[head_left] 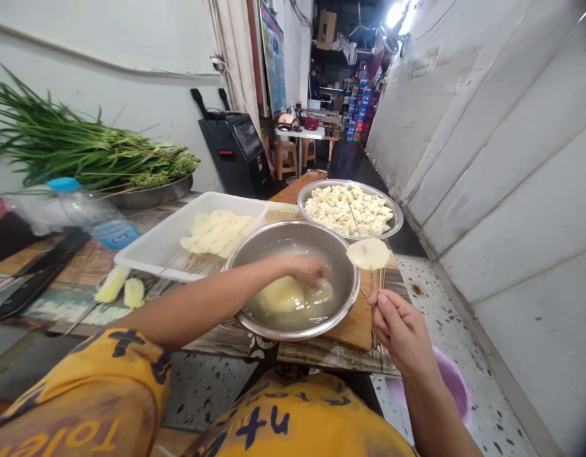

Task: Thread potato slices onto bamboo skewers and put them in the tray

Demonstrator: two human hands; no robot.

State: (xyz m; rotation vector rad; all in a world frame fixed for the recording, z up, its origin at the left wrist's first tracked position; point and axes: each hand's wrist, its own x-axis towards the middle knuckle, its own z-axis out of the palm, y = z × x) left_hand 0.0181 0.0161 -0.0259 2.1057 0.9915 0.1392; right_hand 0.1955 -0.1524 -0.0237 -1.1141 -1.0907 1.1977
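Note:
My left hand (310, 271) reaches into a steel bowl (235, 260) of cloudy water, fingers curled down and closed at a pale potato slice (324, 292); the water partly hides the fingertips. More potato slices (278, 296) lie under the water beside it. Over the right edge of the cutting board (353, 325), my right hand (396, 324) is closed round thin bamboo skewers (378, 279). A round potato slice (369, 254) is on the skewers' upper end, close to the bowl's right rim.
Skewered slices (216, 230) lie in a white plastic tray (152, 244) on the left. Behind the bowl stands a basin (397, 219) of cauliflower pieces (347, 209). A water bottle (95, 216), a pan of greens (83, 149) and vegetable pieces (112, 284) are at left. A purple tub (452, 384) sits below right.

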